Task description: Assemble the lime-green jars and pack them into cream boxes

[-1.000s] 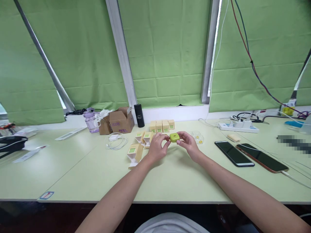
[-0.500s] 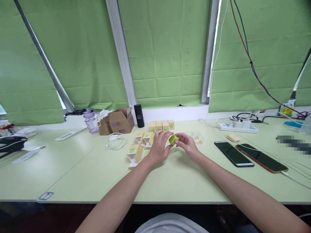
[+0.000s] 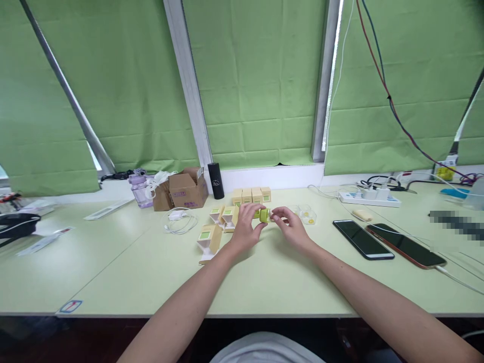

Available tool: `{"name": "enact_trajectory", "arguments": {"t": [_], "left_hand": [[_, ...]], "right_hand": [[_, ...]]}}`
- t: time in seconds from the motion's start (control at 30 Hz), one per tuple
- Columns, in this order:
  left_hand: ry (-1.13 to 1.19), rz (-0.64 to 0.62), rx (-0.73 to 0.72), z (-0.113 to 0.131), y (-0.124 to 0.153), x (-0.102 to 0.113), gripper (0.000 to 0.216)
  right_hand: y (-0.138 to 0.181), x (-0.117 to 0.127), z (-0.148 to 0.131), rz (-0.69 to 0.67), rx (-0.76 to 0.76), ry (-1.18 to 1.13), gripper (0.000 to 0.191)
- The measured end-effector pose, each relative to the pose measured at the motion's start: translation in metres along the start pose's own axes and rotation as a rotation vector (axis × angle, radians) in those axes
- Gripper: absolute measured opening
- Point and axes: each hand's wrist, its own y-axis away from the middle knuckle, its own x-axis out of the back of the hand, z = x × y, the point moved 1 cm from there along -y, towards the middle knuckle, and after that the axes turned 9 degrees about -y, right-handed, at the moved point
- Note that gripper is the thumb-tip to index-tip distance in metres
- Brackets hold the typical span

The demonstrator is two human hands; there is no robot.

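Observation:
A small yellow-green rounded block [image 3: 263,215] is pinched between the thumb and fingers of my left hand [image 3: 247,226]. It now has two parts in view, a larger front and a bit behind it. My right hand [image 3: 290,226] is just right of it, fingers curled and tips together by a small whitish bit [image 3: 269,214]; what they grip is too small to make out. Left of my left hand, opened small cartons with green labels [image 3: 209,238] lie on the table. A clear plastic tray [image 3: 305,214] with small yellow bits lies beyond my right hand.
Several closed small cartons [image 3: 251,195] stand in a row behind my hands. Two phones [image 3: 363,239] lie at the right, near a power strip [image 3: 369,198]. At the back left are a cardboard box [image 3: 188,190], a black cylinder [image 3: 216,180] and a white charger cable [image 3: 181,222].
The green block has turned and shifted slightly left with my left hand. My right fingers have moved off its green side, and a whitish bit now shows between the hands.

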Motion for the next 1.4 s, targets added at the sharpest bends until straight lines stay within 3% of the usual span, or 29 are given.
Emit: {"name": "enact_trajectory", "arguments": {"t": [0.13, 0.33, 0.6, 0.83, 1.2, 1.4], "left_hand": [[0.231, 0.031, 0.237, -0.013, -0.004, -0.003, 0.045], [0.524, 0.039, 0.345, -0.03, -0.01, -0.004, 0.048], [0.706, 0.058, 0.449, -0.042, -0.008, -0.007, 0.057], [0.751, 0.055, 0.48, -0.037, -0.008, -0.003, 0.058], [0.662, 0.092, 0.471, -0.027, -0.009, -0.001, 0.053], [0.55, 0.134, 0.441, -0.029, -0.009, -0.002, 0.048]], "right_hand": [[0.004, 0.003, -0.001, -0.07, 0.134, 0.429, 0.017], [0.004, 0.001, -0.002, -0.277, 0.279, 0.85, 0.034], [-0.009, -0.005, 0.002, -0.481, 0.29, 1.052, 0.054], [-0.024, -0.014, 0.004, -0.6, 0.279, 1.097, 0.032], [-0.026, -0.022, -0.002, -0.565, 0.257, 1.169, 0.024], [-0.019, -0.016, -0.019, -0.395, 0.22, 1.131, 0.017]]}}
